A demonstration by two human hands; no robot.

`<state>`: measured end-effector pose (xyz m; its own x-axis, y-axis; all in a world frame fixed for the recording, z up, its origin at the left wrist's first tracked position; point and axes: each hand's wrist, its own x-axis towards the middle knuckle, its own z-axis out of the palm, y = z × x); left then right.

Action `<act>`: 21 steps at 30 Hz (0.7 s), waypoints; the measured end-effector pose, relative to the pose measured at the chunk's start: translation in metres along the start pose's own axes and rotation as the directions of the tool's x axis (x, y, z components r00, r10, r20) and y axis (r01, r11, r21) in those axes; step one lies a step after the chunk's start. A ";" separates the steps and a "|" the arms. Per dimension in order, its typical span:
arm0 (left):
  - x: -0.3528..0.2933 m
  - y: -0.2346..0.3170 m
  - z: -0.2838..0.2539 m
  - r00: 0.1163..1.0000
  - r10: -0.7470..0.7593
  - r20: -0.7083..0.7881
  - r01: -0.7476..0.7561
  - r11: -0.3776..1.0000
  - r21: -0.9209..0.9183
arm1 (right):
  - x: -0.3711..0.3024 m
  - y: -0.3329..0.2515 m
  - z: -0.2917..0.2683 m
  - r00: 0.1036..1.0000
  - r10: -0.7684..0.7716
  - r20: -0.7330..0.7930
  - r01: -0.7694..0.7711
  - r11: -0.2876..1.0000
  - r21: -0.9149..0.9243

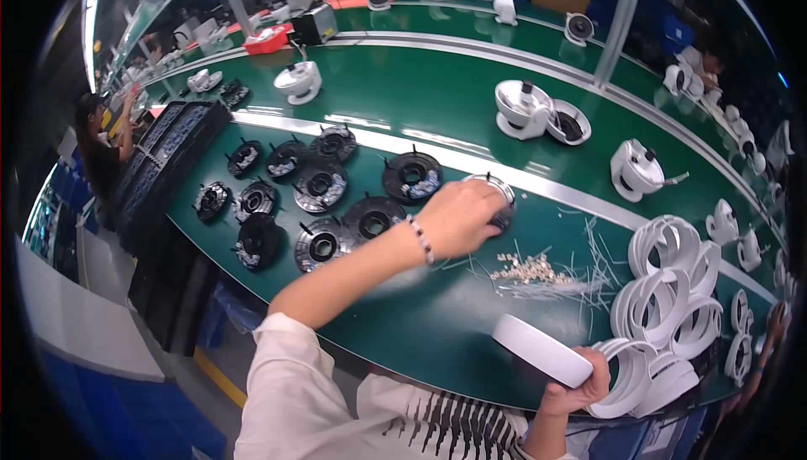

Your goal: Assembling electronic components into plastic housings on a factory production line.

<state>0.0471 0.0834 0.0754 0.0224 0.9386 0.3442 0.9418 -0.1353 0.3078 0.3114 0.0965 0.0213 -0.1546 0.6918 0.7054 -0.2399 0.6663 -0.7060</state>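
Note:
My left hand (461,218) reaches across the bench with its fingers curled over a round black-and-silver part (502,205), covering much of it. In my right hand (586,384), near the bench's front edge, is a white plastic ring (542,351), tilted and gripped at its right end. Left of my left arm stand several round black bases with upright pegs, one (413,176) close to the left hand. A pile of small beige pieces (531,270) lies in front of the left hand, with thin clear strips (559,288) scattered beside it.
Stacked white rings (661,304) crowd the right of the green bench (437,309). Beyond a metal rail, white fan-like units (523,109) stand on a green belt (403,90). Dark trays (172,145) are stacked at left. Other people work at the far left and back.

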 end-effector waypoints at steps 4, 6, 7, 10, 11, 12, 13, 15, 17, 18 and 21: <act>-0.031 0.096 -0.078 0.893 -0.056 -0.447 -0.399 0.362 -0.842 | 0.000 0.000 0.010 0.994 0.060 -0.094 -0.059 0.998 0.017; -0.046 0.176 -0.103 0.858 -0.302 -0.416 -0.489 -0.230 -0.841 | -0.029 0.026 -0.022 0.911 0.407 -0.064 -0.411 0.910 -0.052; -0.047 0.212 -0.097 0.756 -0.562 -0.336 -0.645 -0.552 -0.529 | 0.001 0.000 0.012 0.990 0.025 -0.142 -0.025 1.000 0.000; -0.042 0.189 -0.080 0.869 -0.390 -0.305 -0.494 -0.657 -0.569 | -0.001 0.001 0.020 0.998 0.051 -0.044 -0.053 0.998 -0.037; -0.042 0.181 -0.076 0.913 -0.264 -0.311 -0.403 -0.702 -0.588 | 0.000 -0.002 0.020 1.000 -0.020 -0.014 0.019 0.999 -0.029; -0.041 0.169 -0.072 0.937 -0.127 -0.324 -0.310 -0.728 -0.611 | -0.003 -0.003 0.019 0.999 0.035 0.035 -0.037 0.998 0.049; -0.040 0.155 -0.067 0.941 0.007 -0.338 -0.224 -0.735 -0.640 | -0.007 -0.002 0.017 0.999 0.025 0.045 -0.026 0.999 0.035; -0.035 0.128 -0.057 0.902 0.262 -0.344 -0.058 -0.716 -0.696 | -0.005 -0.006 0.017 0.998 0.016 0.053 -0.016 1.000 0.004; -0.030 0.099 -0.045 0.816 0.478 -0.325 0.091 -0.661 -0.744 | 0.001 -0.006 0.012 0.994 -0.028 0.106 0.044 0.988 -0.149; -0.029 0.088 -0.037 0.771 0.558 -0.308 0.150 -0.628 -0.764 | 0.005 -0.007 0.010 0.993 -0.008 0.119 0.033 0.977 -0.208; -0.035 0.067 -0.006 0.630 0.731 -0.264 0.310 -0.548 -0.777 | 0.025 -0.002 0.016 0.996 0.059 0.061 -0.046 0.979 -0.200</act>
<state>0.1074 0.0393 0.0892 0.6135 0.4084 0.6759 -0.7699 0.1188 0.6270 0.2926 0.1080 0.0415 -0.2266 0.7118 0.6649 -0.0356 0.6761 -0.7359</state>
